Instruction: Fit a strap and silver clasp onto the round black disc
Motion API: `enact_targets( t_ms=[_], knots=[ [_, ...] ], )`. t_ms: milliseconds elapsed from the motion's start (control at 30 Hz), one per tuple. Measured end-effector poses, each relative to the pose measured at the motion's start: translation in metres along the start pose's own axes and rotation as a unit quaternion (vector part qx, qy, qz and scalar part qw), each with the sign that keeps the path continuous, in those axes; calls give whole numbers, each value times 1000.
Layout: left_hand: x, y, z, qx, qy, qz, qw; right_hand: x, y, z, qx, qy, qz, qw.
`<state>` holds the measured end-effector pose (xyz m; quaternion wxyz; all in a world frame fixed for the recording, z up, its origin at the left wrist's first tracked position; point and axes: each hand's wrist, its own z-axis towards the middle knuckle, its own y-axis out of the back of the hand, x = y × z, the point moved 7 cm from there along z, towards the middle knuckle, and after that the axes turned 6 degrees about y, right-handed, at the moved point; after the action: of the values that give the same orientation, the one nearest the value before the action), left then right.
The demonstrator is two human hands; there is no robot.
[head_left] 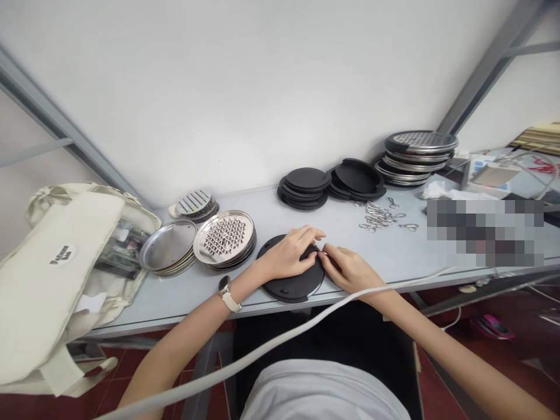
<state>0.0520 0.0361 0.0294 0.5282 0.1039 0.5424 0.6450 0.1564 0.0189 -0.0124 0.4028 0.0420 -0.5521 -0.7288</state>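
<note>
White cable (262, 353) slopes past black disc (293, 287) lying flat

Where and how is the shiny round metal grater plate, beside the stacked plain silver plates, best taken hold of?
Pinch the grater plate at its plain rim, probably from the right: raised teeth fill the middle, and the silver plates crowd its left.

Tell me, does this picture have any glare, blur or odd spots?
Head view: pale reflections on the perforated metal disc; head view: coarse squares hide a patch at right; head view: the pink object, lower right, looks soft; head view: detail between the left hand and right hand is too small to tell.
</note>
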Motion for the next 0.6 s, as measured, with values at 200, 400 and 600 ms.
enact_targets(
  t_ms=[200, 400, 600],
  knots=[
    [-3, 1, 1, 4, -1, 24, 1000, 0, 0, 0, -5, 5, 0, 1000],
    [-2, 1, 1, 20, 15, 62, 998, 1, 2, 1, -14, 2, 7, 1000],
    [-1, 2, 2, 22, 25, 82, 996, 1, 4, 1, -18, -6, 19, 1000]
  ],
)
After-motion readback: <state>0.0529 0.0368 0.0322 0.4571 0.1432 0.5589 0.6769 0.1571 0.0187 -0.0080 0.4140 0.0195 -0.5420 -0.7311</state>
